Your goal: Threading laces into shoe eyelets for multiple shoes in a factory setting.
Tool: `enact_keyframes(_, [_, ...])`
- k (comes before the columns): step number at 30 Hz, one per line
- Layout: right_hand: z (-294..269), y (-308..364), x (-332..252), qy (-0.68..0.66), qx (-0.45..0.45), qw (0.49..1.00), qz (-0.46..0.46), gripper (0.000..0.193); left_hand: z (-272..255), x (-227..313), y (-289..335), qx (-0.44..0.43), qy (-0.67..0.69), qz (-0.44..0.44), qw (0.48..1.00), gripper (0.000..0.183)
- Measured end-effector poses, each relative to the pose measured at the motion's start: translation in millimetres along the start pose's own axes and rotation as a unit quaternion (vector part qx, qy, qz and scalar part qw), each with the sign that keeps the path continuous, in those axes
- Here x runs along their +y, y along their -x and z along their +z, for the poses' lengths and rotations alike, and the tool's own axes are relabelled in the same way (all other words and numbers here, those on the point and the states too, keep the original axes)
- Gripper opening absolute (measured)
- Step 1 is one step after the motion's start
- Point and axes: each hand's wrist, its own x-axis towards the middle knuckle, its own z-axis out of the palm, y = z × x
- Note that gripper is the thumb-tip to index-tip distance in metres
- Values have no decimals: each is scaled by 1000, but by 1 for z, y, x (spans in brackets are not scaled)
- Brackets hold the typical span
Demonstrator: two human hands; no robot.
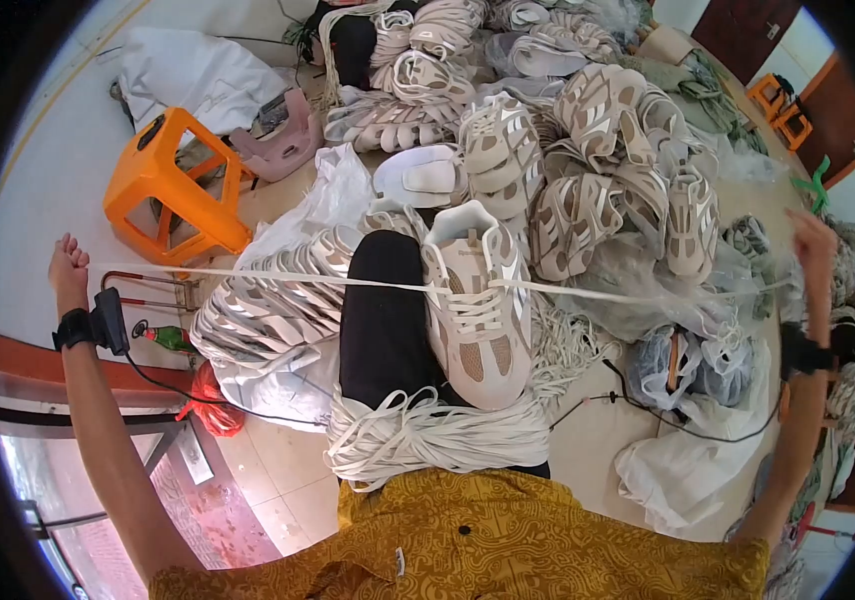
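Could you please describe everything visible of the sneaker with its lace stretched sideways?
The sneaker is beige and white, with tan toe panels like mesh and a pale collar. It sits top up, apparently against a black trouser leg, toe toward the wearer's body and a bundle of white laces; what supports it is hidden. Its cream lace crosses the tongue, both ends taut sideways, one to the left hand, one toward the blurred right hand.

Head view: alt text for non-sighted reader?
A person's left hand holds a cream lace stretched from a beige shoe; the blurred right hand is near its other end. Bundled laces lie below; heaped shoes and an orange stool stand beyond.
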Motion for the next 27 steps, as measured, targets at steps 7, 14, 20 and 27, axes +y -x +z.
enact_keyframes(7, [186,22,-240,-93,-150,927,-330,14,24,0,41,-32,-126,46,990,31])
enact_keyframes(14, [243,42,-311,-420,-309,853,38,16,202,-58,297,-423,-197,34,884,22])
enact_keyframes(20, [265,48,-300,-278,-118,922,-241,12,250,-71,403,-508,-218,-265,790,18])
enact_keyframes(27, [262,45,-301,-162,-51,940,-296,10,265,-114,422,-524,-218,297,768,7])
